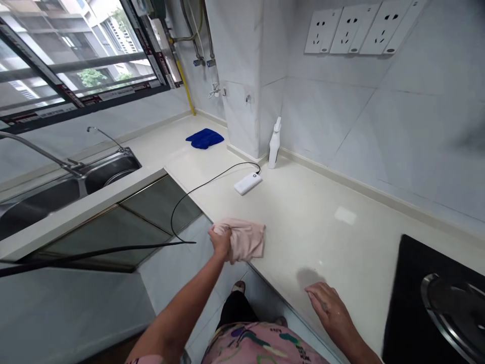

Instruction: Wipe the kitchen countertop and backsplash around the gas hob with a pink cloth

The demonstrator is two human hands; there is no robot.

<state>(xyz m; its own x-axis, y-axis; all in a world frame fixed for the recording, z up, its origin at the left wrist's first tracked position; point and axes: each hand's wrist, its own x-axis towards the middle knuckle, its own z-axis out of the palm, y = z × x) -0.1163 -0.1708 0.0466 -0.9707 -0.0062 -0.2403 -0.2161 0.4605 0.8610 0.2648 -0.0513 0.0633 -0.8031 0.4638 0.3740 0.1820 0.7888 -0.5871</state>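
My left hand [221, 242] has its fingers wrapped round the edge of a pale pink cloth [246, 240]. The cloth lies partly on the cream countertop [295, 222] and droops over its front edge. To the right, my right hand [328, 308] is over the counter near its front edge, fingers stretched out and nothing in them. A shadow shows on the surface just ahead of its fingertips. Beyond the cloth lies a white power bank [248, 183] with a black cable [212, 178] plugged into it.
A white spray bottle [275, 144] stands in the wall corner, and a dark blue cloth [205, 138] lies farther back. The black stove [409, 283] is at right. A double steel sink [82, 184] is at left. The cable hangs across the counter's front edge.
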